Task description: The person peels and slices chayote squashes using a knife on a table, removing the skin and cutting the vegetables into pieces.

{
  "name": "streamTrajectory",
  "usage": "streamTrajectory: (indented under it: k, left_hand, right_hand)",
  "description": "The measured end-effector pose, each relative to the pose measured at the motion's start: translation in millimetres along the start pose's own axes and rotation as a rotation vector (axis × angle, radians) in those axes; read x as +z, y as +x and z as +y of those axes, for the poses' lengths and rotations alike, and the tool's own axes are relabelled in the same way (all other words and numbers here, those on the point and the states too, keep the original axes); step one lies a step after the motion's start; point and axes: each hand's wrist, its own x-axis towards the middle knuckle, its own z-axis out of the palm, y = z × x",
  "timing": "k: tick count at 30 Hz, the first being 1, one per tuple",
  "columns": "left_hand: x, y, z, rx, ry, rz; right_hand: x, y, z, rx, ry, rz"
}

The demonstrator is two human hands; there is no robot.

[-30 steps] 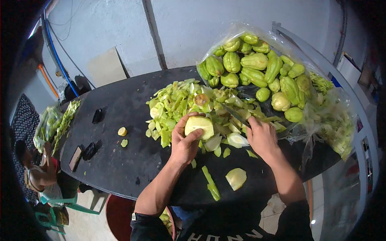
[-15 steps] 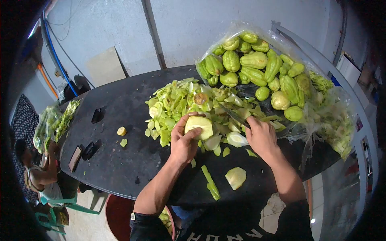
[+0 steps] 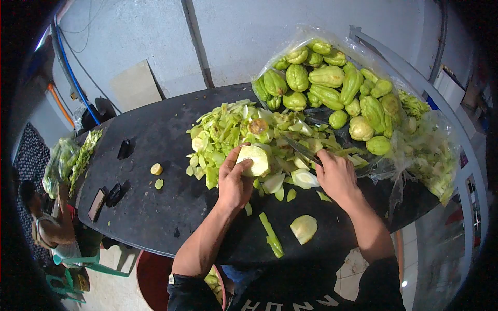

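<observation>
My left hand [image 3: 234, 179] is closed round a peeled, pale chayote [image 3: 254, 160], thumb across its cut face. In my right hand [image 3: 334, 175] is a knife [image 3: 302, 149], its blade pointing up and left, apart from the chayote. Behind both hands spreads a heap of green chayote peelings [image 3: 220, 132] with a browned, cut piece [image 3: 258, 126] on top. A pale cut slab [image 3: 304, 229] and a long green strip of peel [image 3: 271, 236] lie on the dark table nearer my body.
Whole chayotes [image 3: 327, 78] fill a clear plastic bag at the back right. A phone [image 3: 96, 205] lies at the table's [image 3: 150, 217] left edge. Below stands a red tub [image 3: 154, 282]. A seated person [image 3: 54, 228] is at far left, beside bagged greens [image 3: 58, 158].
My left hand has shifted slightly left with the chayote and turned it a little. The knife has barely moved. At far left, the seated person's arm has moved.
</observation>
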Motion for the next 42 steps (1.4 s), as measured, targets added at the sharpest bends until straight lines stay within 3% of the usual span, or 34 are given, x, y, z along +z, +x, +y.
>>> streamTrajectory:
  k: [15,18,19,23,26,27,30,32,33,36,39,41,42]
  left_hand:
    - [-5.8,4.9,0.2,-0.113,-0.224,0.072]
    - [-4.6,6.4,8.1,-0.052,0.097,0.142]
    - [-8.2,8.2,12.8,0.033,0.12,0.17]
    - [-48.5,25.5,50.1,0.537,0.826,0.184]
    - [-88.0,44.2,62.0,0.665,1.035,0.34]
    - [-93.2,49.4,69.8,0.746,1.251,0.367]
    - [-101.3,58.2,73.4,0.722,1.346,0.37]
    - [-114.9,69.1,65.2,0.635,1.633,0.177]
    - [-113.7,71.3,57.6,0.476,1.47,0.074]
    - [-105.6,67.3,39.9,0.511,1.723,-0.061]
    - [-61.4,46.9,47.4,0.69,1.762,0.037]
    - [-15.2,13.2,37.4,0.602,1.725,-0.182]
    - [6.8,-7.2,30.3,0.446,1.688,-0.461]
  right_hand:
    - [-0.2,0.3,0.5,0.005,-0.002,-0.026]
    - [-2.1,-0.5,1.6,-0.004,0.01,-0.009]
    - [-1.7,-0.3,3.2,-0.006,0.013,0.002]
    - [-6.1,0.9,8.0,0.041,0.053,0.034]
    - [-8.0,4.9,14.1,0.042,0.065,0.056]
    - [-8.2,5.1,14.1,0.044,0.063,0.054]
    - [-6.6,5.9,13.3,0.059,0.083,0.146]
    - [-4.4,6.9,16.0,0.055,0.066,0.174]
    - [-6.2,7.9,16.1,0.054,0.062,0.176]
    - [-8.7,6.5,17.7,0.086,0.078,0.133]
    - [-7.0,6.1,19.7,0.074,0.084,0.171]
    - [-7.6,4.6,19.5,0.069,0.102,0.182]
    - [-9.2,4.8,20.1,0.062,0.107,0.187]
